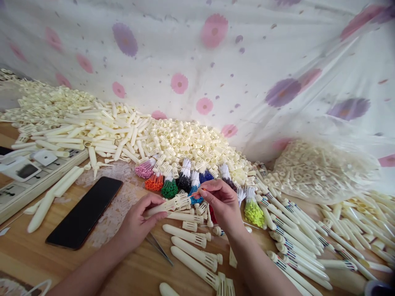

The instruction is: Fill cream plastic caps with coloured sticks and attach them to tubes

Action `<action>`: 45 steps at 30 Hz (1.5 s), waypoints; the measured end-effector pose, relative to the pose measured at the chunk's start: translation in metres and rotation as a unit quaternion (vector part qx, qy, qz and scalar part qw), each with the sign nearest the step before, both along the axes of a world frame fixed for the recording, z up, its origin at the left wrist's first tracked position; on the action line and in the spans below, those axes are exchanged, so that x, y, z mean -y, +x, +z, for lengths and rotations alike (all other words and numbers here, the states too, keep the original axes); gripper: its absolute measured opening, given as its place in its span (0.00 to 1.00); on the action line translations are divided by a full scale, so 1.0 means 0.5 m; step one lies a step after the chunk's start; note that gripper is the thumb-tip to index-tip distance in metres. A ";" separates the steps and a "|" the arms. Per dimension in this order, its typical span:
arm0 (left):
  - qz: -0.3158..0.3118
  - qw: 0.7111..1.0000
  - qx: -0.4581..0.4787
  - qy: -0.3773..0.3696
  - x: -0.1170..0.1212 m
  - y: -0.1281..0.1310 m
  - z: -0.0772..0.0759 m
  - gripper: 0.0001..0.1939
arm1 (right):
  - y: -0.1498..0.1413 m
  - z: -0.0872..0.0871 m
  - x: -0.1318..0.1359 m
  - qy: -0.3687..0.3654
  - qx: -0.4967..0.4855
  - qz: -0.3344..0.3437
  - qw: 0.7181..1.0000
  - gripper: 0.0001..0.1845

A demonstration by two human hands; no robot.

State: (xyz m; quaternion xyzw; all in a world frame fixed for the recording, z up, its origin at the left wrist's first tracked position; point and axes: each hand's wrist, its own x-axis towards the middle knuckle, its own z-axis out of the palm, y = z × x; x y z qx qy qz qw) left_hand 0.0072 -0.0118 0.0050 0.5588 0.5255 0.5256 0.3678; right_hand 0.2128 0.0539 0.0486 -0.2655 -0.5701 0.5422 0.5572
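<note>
My left hand (140, 216) is closed around a cream multicolour pen barrel (168, 204), its slotted end pointing right. At that end, my right hand (224, 205) pinches a thin pen refill with an orange-red tip (197, 193); whether the refill sits inside a slot is too small to tell. Below the hands, several cream barrels with slotted ends (194, 263) lie on the wooden table (135, 267). Tweezers (160, 248) rest near my left wrist. Behind the hands are rubber-banded refill bundles, among them orange (154, 181), green (169, 188) and yellow-green (254, 211).
Heaps of slotted cream parts (191, 142) and plain barrels (101, 127) line the back. A black phone (84, 213) and a power strip (43, 179) lie left. To the right are pens with coloured sliders (296, 230) and a clear bag of small parts (321, 172).
</note>
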 end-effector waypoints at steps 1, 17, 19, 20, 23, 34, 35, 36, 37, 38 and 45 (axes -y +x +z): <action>0.000 1.000 -0.002 0.002 0.000 0.000 0.000 0.07 | 0.001 0.000 0.000 0.004 0.000 -0.001 1.000 0.05; -0.008 0.999 -0.043 0.010 0.001 0.001 -0.002 0.06 | -0.041 -0.012 0.039 0.046 0.041 -0.002 0.998 0.04; -0.010 0.998 -0.062 0.015 0.003 0.000 -0.004 0.05 | -0.046 -0.018 0.043 0.058 0.062 -0.006 0.996 0.04; -0.011 0.997 -0.072 0.022 0.003 -0.001 -0.005 0.05 | -0.048 -0.019 0.044 0.061 0.077 -0.013 0.995 0.04; -0.013 0.992 -0.109 0.057 0.002 -0.003 -0.009 0.05 | -0.050 -0.015 0.044 0.027 0.114 -0.031 0.993 0.03; 0.045 0.958 -0.209 0.189 0.000 0.000 0.004 0.06 | -0.080 -0.014 0.064 -0.391 -0.059 0.026 0.918 0.16; 0.050 0.956 -0.214 0.195 -0.001 0.000 0.005 0.06 | -0.081 -0.014 0.067 -0.397 -0.062 0.024 0.915 0.17; 0.054 0.953 -0.219 0.201 -0.001 0.000 0.006 0.06 | -0.081 -0.013 0.069 -0.399 -0.062 0.023 0.915 0.17; 0.057 0.951 -0.224 0.205 -0.001 0.000 0.006 0.05 | -0.081 -0.012 0.071 -0.397 -0.059 0.024 0.916 0.17; 0.059 0.949 -0.229 0.208 -0.002 -0.001 0.006 0.05 | -0.081 -0.012 0.073 -0.392 -0.054 0.025 0.918 0.16; 0.059 0.934 -0.263 0.235 -0.004 -0.007 0.009 0.05 | -0.073 -0.004 0.065 -0.375 -0.014 0.042 0.926 0.16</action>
